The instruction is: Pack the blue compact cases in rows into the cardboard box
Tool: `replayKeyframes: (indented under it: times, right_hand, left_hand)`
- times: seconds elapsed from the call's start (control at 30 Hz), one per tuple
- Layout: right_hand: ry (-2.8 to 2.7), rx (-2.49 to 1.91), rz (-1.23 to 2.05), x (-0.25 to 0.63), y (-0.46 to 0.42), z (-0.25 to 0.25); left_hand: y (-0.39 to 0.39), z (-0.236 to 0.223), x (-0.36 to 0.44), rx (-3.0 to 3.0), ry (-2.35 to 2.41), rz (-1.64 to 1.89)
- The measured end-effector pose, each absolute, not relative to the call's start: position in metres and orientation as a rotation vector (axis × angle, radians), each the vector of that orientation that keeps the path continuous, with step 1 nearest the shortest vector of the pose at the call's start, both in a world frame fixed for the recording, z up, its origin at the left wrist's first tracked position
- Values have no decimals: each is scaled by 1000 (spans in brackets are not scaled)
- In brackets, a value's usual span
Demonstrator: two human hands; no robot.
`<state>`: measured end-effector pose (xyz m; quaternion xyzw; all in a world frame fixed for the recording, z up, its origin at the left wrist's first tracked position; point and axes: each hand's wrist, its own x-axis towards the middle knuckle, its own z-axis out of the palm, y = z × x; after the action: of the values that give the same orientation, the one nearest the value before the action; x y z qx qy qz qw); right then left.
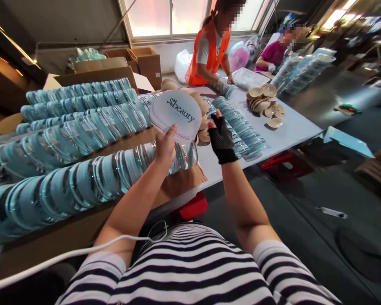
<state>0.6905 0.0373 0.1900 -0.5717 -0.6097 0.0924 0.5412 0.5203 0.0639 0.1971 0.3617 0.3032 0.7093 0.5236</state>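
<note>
My bare left hand (pixel 166 146) grips a thin stack of round white cards (pixel 175 116), thumb on the front. The top card carries dark lettering that reads "beauty" after a decorated first letter. My right hand (pixel 222 137), in a black fingerless glove, is just right of the cards, apart from them. Its thumb and forefinger point up and stand apart, and I see nothing in it. Behind the cards lies a pile of round tan discs (pixel 204 135), partly hidden. Rows of clear-wrapped, pale blue round pieces (pixel 82 176) run along the left; another such row (pixel 241 129) lies beyond my right hand.
A second heap of tan discs (pixel 263 101) is on the white table (pixel 292 123). Across it, a person in an orange vest (pixel 206 51) handles wrapped pieces; another in purple (pixel 273 55) sits farther right. Cardboard boxes (pixel 146 65) stand behind. A white cable (pixel 66 256) crosses my left arm.
</note>
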Motion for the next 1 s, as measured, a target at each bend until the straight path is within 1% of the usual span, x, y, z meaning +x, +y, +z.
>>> replayKeyframes:
  times: [0.17,0.27,0.33,0.4,0.5,0.53,0.63,0.7,0.83,0.93,1.0]
  right_hand:
    - [-1713,-1456,-256,656,25,205]
    - [-1742,-1396,-412,636,17,201]
    - [-1731,-1356,-387,633,16,199]
    - [-1613,-1407,-333,639,7,197]
    - [-1323,-1572,-351,657,-37,191]
    - [-1303,-1609,-371,662,-58,187]
    - [-1621,-1682,-301,662,-115,171]
    - [-1849,-1748,-181,648,-129,161]
    - [-1919,-1966,-46,608,-92,155]
    - [-1836,-2136,-17,592,-61,165]
    - [-1764,-2197,27,591,-56,172]
  left_hand:
    - [42,188,510,977,796,1730]
    - [38,181,507,979,851,1717]
    - [34,182,508,904,797,1687]
    - [29,187,507,831,730,1657]
    - [29,198,500,785,693,1633]
    - [31,201,496,756,694,1650]
    - [45,209,484,620,726,1729]
    - [53,210,477,548,728,1742]
    - [55,209,472,518,696,1695]
    - [54,207,471,502,690,1671]
    - [55,206,469,494,695,1664]
